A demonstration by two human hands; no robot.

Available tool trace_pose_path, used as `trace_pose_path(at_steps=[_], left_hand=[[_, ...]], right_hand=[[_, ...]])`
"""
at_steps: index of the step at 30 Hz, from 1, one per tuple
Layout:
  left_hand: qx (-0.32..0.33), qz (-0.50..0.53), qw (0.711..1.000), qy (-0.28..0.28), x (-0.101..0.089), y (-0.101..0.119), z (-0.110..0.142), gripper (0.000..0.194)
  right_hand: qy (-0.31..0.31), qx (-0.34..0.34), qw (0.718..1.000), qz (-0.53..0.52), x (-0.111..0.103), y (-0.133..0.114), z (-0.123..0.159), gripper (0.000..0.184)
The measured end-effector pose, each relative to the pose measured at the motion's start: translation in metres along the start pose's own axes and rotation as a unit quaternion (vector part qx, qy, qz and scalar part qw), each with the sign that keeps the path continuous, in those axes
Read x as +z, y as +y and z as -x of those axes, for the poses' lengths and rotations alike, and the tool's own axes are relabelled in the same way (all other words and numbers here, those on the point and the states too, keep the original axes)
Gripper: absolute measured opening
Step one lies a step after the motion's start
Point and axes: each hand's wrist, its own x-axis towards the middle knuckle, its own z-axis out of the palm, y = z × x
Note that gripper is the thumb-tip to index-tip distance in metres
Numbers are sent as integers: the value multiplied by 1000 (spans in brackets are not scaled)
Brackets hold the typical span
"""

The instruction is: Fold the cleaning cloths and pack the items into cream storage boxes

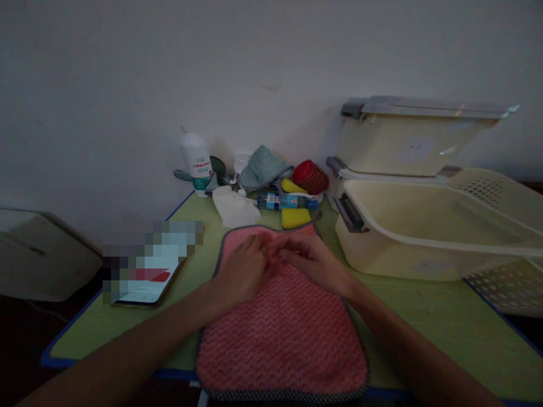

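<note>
A pink ribbed cleaning cloth (282, 345) with a dark checked border lies spread over the front of the table, its near edge reaching the table's front edge. My left hand (250, 263) is closed at the cloth's upper middle, knuckles up. Close against it, my right hand (307, 257) pinches the cloth between thumb and fingers, and the fabric is gathered between both hands. The fingertips are partly hidden and somewhat blurred. Just beyond the cloth are a yellow sponge (296, 218) and a small blue-labelled bottle (288, 201) lying on its side.
A phone (156, 271) leans at left. Along the wall stand a white bottle (197, 164), a white cloth (235, 204), a grey-green cloth (265, 167) and a red woven cylinder (311, 176). An open cream bin (394, 257) and a lidded box (394, 141) occupy the right.
</note>
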Motion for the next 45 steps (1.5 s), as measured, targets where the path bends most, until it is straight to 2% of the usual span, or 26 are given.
trace_pose_path(at_steps=[1,3,8,16,25,30,35,38,45], left_hand=[[7,-4,1000,1,5,3,1,45],[6,-18,1000,-2,13,8,2,57],[-16,-36,999,-25,16,13,5,69],[-33,-42,998,-32,13,10,14,65],[-16,-37,998,-46,7,-2,23,58],[1,-47,998,-52,-6,5,35,60],[39,-29,997,-58,-7,16,61,60],[36,-26,997,-62,0,11,75,60],[55,-28,996,-69,0,-8,91,56]], right_hand=[[46,12,998,46,4,5,-3,31],[77,26,991,104,13,16,-6,42],[42,39,976,208,24,31,-1,45],[0,110,943,315,15,35,7,53],[-13,104,938,329,10,34,6,53],[2,93,942,321,15,4,23,47],[-20,-8,951,307,39,-25,58,50],[-55,-5,951,303,42,-23,73,55],[-86,11,946,313,22,-10,100,58]])
